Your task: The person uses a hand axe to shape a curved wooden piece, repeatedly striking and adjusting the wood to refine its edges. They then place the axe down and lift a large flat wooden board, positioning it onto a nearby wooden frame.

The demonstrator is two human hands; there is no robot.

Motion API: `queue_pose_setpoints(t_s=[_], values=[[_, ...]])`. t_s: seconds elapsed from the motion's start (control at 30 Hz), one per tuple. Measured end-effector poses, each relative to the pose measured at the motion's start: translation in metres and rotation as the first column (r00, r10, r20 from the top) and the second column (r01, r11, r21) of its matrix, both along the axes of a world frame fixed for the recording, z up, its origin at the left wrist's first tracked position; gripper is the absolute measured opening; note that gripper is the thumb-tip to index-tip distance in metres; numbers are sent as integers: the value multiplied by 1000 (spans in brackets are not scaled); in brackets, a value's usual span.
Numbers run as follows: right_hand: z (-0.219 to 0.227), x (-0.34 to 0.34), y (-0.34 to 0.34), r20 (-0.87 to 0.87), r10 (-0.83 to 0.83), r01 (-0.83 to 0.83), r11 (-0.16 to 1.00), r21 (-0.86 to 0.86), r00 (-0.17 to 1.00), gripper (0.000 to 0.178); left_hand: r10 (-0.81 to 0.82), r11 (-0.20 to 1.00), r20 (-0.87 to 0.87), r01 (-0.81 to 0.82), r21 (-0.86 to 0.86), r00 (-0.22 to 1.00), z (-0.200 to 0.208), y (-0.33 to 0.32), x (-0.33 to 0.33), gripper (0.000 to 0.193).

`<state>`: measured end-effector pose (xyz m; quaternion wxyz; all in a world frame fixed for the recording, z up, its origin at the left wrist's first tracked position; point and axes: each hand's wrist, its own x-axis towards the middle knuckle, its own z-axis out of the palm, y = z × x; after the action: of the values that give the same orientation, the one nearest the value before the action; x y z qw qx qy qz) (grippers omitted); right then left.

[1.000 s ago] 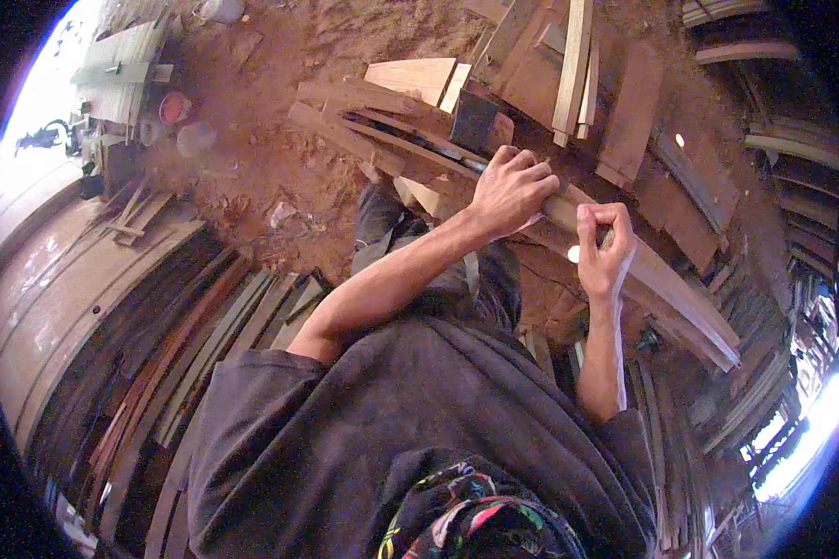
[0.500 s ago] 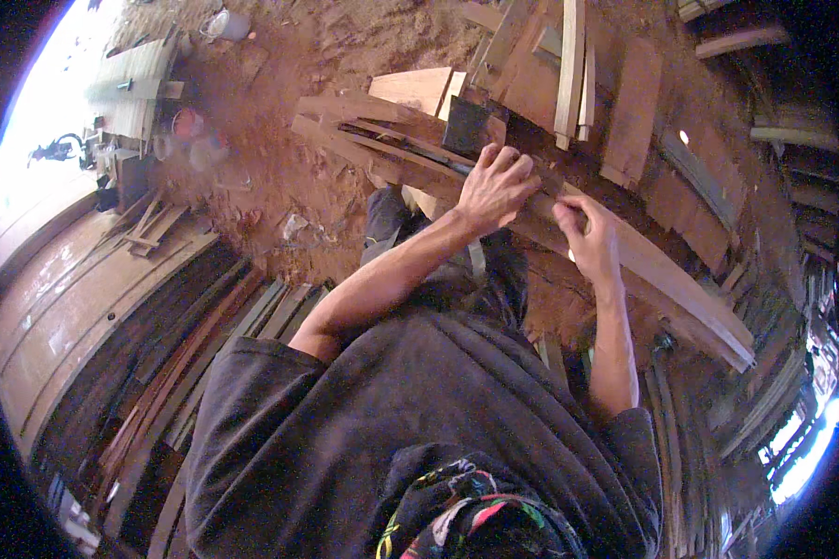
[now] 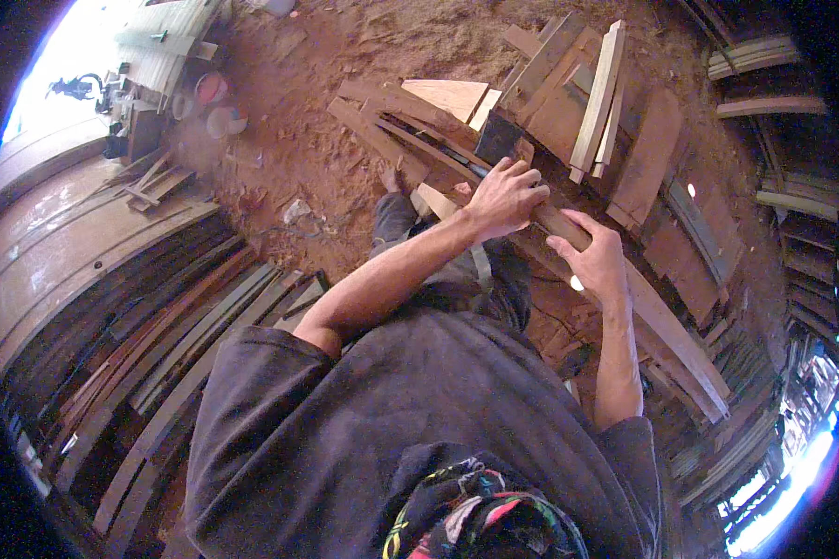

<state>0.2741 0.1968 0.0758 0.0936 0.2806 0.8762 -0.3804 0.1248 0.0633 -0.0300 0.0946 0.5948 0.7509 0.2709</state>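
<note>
My left hand (image 3: 508, 197) is closed around the left end of a short brown wooden block (image 3: 562, 228), its fingers curled over the top. My right hand (image 3: 597, 261) grips the block's other end, with the thumb on the near side and the fingers on the far side. Beneath both hands runs a long wooden plank (image 3: 676, 340), slanting from the upper left to the lower right. Just beyond my left hand is a dark flat square piece (image 3: 500, 140). The block's underside and what lies under my left palm are hidden.
Pale wood strips (image 3: 598, 102) and wide brown boards (image 3: 645, 158) lie beyond the plank on reddish soil. Long stacked timber (image 3: 168, 354) fills the left side near a large wooden panel (image 3: 56, 270). A red bucket (image 3: 212, 88) stands farther back.
My right hand has gone from a loose curl beside the plank to a wider grip on the block. The whole view has shifted and turned slightly.
</note>
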Motion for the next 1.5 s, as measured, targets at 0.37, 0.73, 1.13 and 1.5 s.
queue_pose_setpoints(t_s=[0.37, 0.73, 1.13, 1.5], values=[[-10, 4, -3, -207, 13, -17, 1000, -17, 978, 48, -135, 977, 107, 150, -151, 985, 7, 2, -26, 22], [57, 45, 16, -358, 59, -16, 992, 123, 932, 46, -145, 985, -80, 136, -105, 986, 77, 38, 2, 16], [122, 5, 2, -499, 241, -99, 951, 294, 833, 16, -154, 969, 446, 46, 244, 882, 87, 25, 19, 31], [-36, 47, 5, -571, -34, 102, 991, 88, 820, 14, -140, 987, 229, 155, -46, 963, 8, 17, 7, 37]])
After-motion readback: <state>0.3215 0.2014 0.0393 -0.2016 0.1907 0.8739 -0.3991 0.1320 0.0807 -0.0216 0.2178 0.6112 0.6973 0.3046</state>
